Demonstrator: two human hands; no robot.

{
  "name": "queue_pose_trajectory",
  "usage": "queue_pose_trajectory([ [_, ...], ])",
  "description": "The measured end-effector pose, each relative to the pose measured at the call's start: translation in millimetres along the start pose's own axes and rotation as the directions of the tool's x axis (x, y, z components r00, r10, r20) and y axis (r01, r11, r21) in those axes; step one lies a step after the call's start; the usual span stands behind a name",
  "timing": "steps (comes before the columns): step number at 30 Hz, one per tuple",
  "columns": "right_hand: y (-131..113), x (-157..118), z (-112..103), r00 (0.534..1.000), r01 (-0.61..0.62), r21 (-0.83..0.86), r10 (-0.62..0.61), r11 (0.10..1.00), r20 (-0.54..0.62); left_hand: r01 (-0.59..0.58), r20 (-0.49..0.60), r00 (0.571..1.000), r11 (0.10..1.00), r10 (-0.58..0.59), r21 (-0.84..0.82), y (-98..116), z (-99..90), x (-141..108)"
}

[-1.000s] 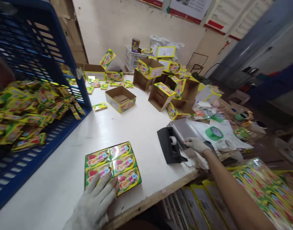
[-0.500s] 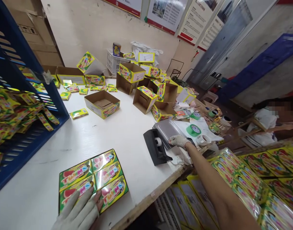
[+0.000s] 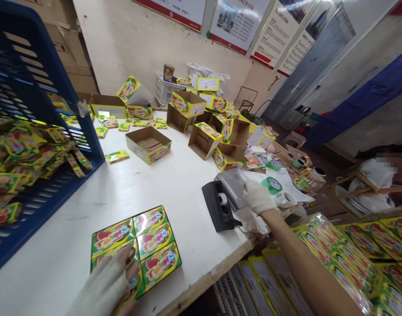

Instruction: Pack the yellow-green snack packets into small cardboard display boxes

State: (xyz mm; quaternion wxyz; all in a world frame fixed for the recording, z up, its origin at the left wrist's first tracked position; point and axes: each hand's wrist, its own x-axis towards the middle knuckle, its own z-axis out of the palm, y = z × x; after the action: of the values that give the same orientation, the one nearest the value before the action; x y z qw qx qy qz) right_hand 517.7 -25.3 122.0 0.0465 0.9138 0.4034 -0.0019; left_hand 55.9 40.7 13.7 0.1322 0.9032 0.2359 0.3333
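A flat block of candy boxes (image 3: pixel 159 265), printed with watermelons and wrapped in shiny film, lies on the near part of the white table. My left hand (image 3: pixel 104 281), in a pale glove with bare fingertips, rests on its near left part with the fingers apart. Farther right, my gloved right hand (image 3: pixel 260 196) is curled at the edge of a stack of clear plastic sheets (image 3: pixel 232 184). Its fingertips are hidden, so what they pinch cannot be seen. Just left of that hand stands a black tape dispenser (image 3: pixel 217 208) with a white roll.
A blue crate (image 3: pixel 89 145) full of small candy packs lies tipped at left. An open carton (image 3: pixel 148 147) and a single pack (image 3: pixel 117 156) sit mid-table, before heaped cartons (image 3: pixel 204 140). Green tape (image 3: pixel 272 185) lies at right. Wrapped blocks (image 3: pixel 335 259) fill the lower right; a person sits beyond.
My right hand has risen slightly and turned at the plastic stack, its back now facing me. The left hand's fingers have bent more on the block. The whole view has shifted a little.
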Motion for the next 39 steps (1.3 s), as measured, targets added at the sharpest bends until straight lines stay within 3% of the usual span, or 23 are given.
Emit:
queue_pose_trajectory([
  [2, -11, -14, -30, 0.987, 0.088, 0.074, -0.077, 0.993, -0.139, 0.208, -0.032, 0.978, 0.978, -0.208, 0.000, 1, -17.0, 15],
  [4, -30, -31, -60, 0.921, 0.307, 0.280, -0.210, 0.909, -0.329, 0.383, -0.031, 0.923, 0.923, -0.384, -0.031, 1, -34.1, 39],
  [6, -56, -46, -84, 0.869, 0.489, 0.513, -0.342, 0.706, -0.357, 0.587, 0.023, 0.797, 0.764, -0.604, -0.267, -4, -49.7, 67],
  [7, -70, -51, -91, 0.855, 0.510, 0.629, -0.424, 0.586, -0.299, 0.609, 0.014, 0.752, 0.686, -0.659, -0.399, -8, -56.5, 80],
  [9, -100, -53, -96, 0.788, 0.399, 0.841, -0.606, 0.365, -0.111, 0.577, -0.011, 0.686, 0.552, -0.728, -0.602, -17, -67.6, 98],
  [11, -129, -45, -87, 0.651, 0.159, 0.967, -0.758, 0.200, 0.050, 0.556, 0.046, 0.638, 0.418, -0.768, -0.719, -26, -74.5, 105],
  [13, -158, -31, -70, 0.489, -0.089, 0.990, -0.862, 0.105, 0.135, 0.596, 0.139, 0.591, 0.314, -0.794, -0.739, -33, -77.4, 103],
  [14, -170, -23, -60, 0.424, -0.186, 0.979, -0.893, 0.079, 0.153, 0.622, 0.162, 0.571, 0.296, -0.805, -0.725, -35, -78.0, 101],
  [16, -191, -9, -43, 0.353, -0.315, 0.948, -0.922, 0.045, 0.161, 0.646, 0.154, 0.562, 0.315, -0.812, -0.695, -37, -78.6, 96],
  [18, -206, 0, -31, 0.307, -0.361, 0.932, -0.937, 0.047, 0.166, 0.635, 0.175, 0.601, 0.333, -0.780, -0.697, -38, -78.8, 94],
  [20, -217, 2, -21, 0.251, -0.334, 0.937, -0.948, 0.105, 0.195, 0.627, 0.223, 0.641, 0.333, -0.735, -0.704, -38, -76.7, 94],
  [21, -222, 2, -16, 0.244, -0.297, 0.944, -0.945, 0.142, 0.219, 0.634, 0.231, 0.640, 0.334, -0.733, -0.697, -38, -73.9, 94],
  [22, -226, 0, -11, 0.277, -0.235, 0.954, -0.928, 0.186, 0.249, 0.651, 0.220, 0.620, 0.338, -0.753, -0.679, -40, -69.6, 92],
  [25, -238, -5, 6, 0.498, -0.013, 0.938, -0.811, 0.347, 0.307, 0.750, 0.103, 0.516, 0.391, -0.850, -0.534, -46, -49.6, 84],
  [27, -243, -9, 16, 0.590, 0.083, 0.895, -0.746, 0.437, 0.310, 0.816, 0.028, 0.505, 0.466, -0.863, -0.342, -51, -34.9, 76],
  [31, -246, -12, 32, 0.641, 0.133, 0.852, -0.700, 0.507, 0.317, 0.798, 0.005, 0.601, 0.600, -0.799, -0.055, -55, -15.1, 65],
  [37, -218, -36, 55, 0.621, 0.031, 0.831, -0.662, 0.555, 0.419, 0.805, 0.026, 0.592, 0.590, -0.805, -0.060, -39, -8.1, 42],
  [39, -202, -52, 63, 0.609, -0.004, 0.840, -0.665, 0.542, 0.432, 0.776, 0.049, 0.630, 0.630, -0.775, -0.021, -29, -12.0, 32],
])
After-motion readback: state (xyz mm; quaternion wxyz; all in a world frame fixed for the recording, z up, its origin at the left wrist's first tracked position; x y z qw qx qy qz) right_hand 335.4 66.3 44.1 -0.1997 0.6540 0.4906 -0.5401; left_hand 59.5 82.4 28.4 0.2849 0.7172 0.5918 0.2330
